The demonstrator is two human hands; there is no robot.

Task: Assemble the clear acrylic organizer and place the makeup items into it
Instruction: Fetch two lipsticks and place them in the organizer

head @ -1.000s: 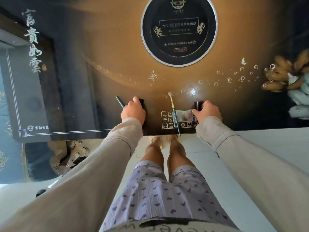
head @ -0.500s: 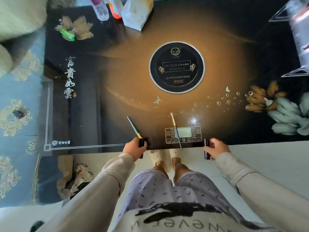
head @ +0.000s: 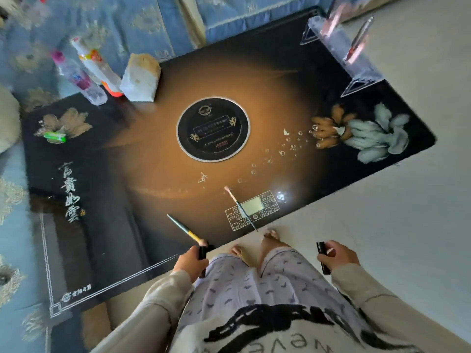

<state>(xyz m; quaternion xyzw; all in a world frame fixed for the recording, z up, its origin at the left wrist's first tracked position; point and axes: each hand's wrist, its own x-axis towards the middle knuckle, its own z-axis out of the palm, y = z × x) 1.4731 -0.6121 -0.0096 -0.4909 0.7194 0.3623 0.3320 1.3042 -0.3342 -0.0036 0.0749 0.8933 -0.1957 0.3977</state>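
Observation:
My left hand [head: 190, 262] is closed on a small black tube [head: 202, 253] at the near edge of the black glass table [head: 107, 200]. Off the table, over the floor, my right hand [head: 337, 256] grips another black tube [head: 322, 253]. A green-handled makeup brush [head: 184, 229] lies on the table just beyond my left hand. A second thin brush [head: 240, 208] rests across the printed control panel. The clear acrylic organizer [head: 341, 54] stands at the far right corner, blurred, with something red and silver in it.
Two plastic bottles [head: 79, 75] and a pale lumpy block [head: 140, 77] stand at the table's far left. A green wrapped item [head: 54, 136] lies on the left. A round induction plate [head: 213, 129] sits mid-table. Blue patterned sofa behind and left; pale tiled floor on the right.
Both hands have pulled back from the table toward me, each still holding its black tube. The view has lifted and turned, so the whole table and the organizer now show.

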